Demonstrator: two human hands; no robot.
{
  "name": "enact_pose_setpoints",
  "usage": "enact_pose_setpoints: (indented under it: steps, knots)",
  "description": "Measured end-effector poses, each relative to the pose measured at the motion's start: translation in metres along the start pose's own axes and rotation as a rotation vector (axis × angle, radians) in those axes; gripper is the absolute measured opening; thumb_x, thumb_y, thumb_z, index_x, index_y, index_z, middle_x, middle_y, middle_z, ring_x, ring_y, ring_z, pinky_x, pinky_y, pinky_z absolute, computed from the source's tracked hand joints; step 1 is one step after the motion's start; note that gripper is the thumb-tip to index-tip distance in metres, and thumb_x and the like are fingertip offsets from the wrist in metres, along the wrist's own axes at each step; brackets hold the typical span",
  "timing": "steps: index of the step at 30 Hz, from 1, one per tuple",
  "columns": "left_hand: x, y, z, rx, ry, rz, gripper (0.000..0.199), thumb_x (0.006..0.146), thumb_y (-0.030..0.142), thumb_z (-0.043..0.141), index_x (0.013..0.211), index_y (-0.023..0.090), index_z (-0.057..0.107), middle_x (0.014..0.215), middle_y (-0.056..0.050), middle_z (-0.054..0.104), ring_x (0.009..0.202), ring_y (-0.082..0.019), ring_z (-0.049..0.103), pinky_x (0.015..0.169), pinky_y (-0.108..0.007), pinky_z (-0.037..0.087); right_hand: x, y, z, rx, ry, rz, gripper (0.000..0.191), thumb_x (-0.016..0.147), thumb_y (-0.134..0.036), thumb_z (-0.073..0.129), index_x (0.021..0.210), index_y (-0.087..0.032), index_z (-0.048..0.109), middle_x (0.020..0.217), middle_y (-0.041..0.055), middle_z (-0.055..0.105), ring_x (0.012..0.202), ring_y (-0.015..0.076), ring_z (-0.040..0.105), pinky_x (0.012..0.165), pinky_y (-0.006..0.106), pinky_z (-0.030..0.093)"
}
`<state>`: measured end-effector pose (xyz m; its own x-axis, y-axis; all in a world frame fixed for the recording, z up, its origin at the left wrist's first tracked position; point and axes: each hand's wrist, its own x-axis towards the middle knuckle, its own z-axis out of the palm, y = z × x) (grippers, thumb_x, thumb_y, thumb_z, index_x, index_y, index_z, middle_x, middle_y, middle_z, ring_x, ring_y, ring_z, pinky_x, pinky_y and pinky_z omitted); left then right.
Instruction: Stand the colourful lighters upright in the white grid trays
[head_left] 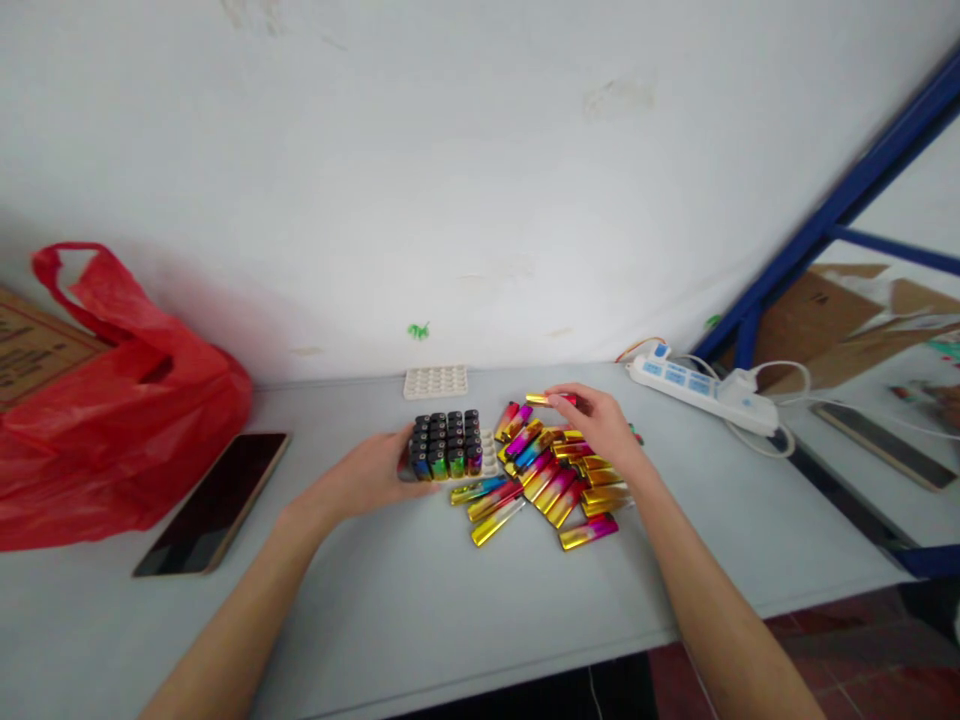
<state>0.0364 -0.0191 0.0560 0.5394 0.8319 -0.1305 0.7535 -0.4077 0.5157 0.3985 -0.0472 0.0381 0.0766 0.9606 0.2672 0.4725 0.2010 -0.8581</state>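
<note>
My left hand (379,468) is wrapped round the left side of a block of upright black-topped pieces (448,440), which look like lighters with shiny coloured bodies. They stand in rows in a white tray (489,465), whose right end shows bare pockets. My right hand (592,415) pinches a gold and red metallic lighter-shaped case (540,399) above the far side of a pile. That pile of similar loose cases (551,480), in gold, red, purple and blue, lies right of the tray. My right forearm hides part of its right side.
A second white pocketed tray (435,381) lies by the wall. At left are a red plastic bag (135,410), a cardboard box (37,350) and a phone (214,505). A power strip (701,392) with cables and a blue metal frame (750,335) stand at right.
</note>
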Motion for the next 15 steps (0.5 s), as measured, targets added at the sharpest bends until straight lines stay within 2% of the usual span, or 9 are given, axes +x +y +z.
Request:
enact_pose_setpoints:
  steps: [3,6,10,12,15]
  knots:
    - [0.000,-0.001,0.000,0.035,-0.025,-0.009,0.062,0.078,0.070,0.075,0.116,0.022,0.063,0.107,-0.010,0.080,0.089,-0.030,0.074,0.075,-0.037,0.053,-0.003,-0.009,0.021,0.161,-0.033,0.096,0.049,0.086,-0.068,0.076,0.091,-0.019,0.076,0.074,-0.0002,0.068,0.068,0.0174,0.057,0.062,0.029,0.045]
    - [0.000,-0.002,0.000,0.047,-0.020,-0.002,0.062,0.079,0.071,0.074,0.116,0.022,0.062,0.104,-0.008,0.080,0.087,-0.028,0.074,0.073,-0.035,0.052,-0.009,-0.021,0.035,0.270,-0.081,0.142,0.054,0.092,-0.073,0.067,0.077,-0.022,0.061,0.066,-0.0044,0.055,0.062,0.0143,0.051,0.057,0.026,0.041]
    - [0.000,0.000,0.000,0.023,-0.027,-0.009,0.062,0.078,0.067,0.077,0.117,0.021,0.062,0.102,-0.008,0.080,0.084,-0.028,0.074,0.071,-0.034,0.052,-0.017,-0.036,0.044,0.489,-0.240,0.126,0.050,0.101,-0.073,0.056,0.089,-0.024,0.058,0.076,-0.0029,0.063,0.066,0.0141,0.059,0.069,0.028,0.052]
    - [0.000,0.002,0.000,0.000,-0.026,-0.012,0.062,0.078,0.064,0.077,0.119,0.021,0.062,0.103,-0.008,0.081,0.085,-0.028,0.075,0.072,-0.034,0.052,-0.019,-0.041,0.046,0.575,-0.295,0.151,0.048,0.099,-0.073,0.058,0.095,-0.025,0.057,0.070,-0.0061,0.058,0.057,0.0124,0.054,0.062,0.027,0.052]
    - [0.000,0.002,0.000,0.002,-0.010,-0.023,0.062,0.075,0.066,0.077,0.117,0.021,0.065,0.100,-0.008,0.081,0.084,-0.028,0.075,0.071,-0.034,0.053,-0.021,-0.044,0.051,0.575,-0.264,0.246,0.054,0.090,-0.078,0.067,0.089,-0.026,0.053,0.058,-0.0122,0.038,0.044,0.0085,0.029,0.043,0.021,0.032]
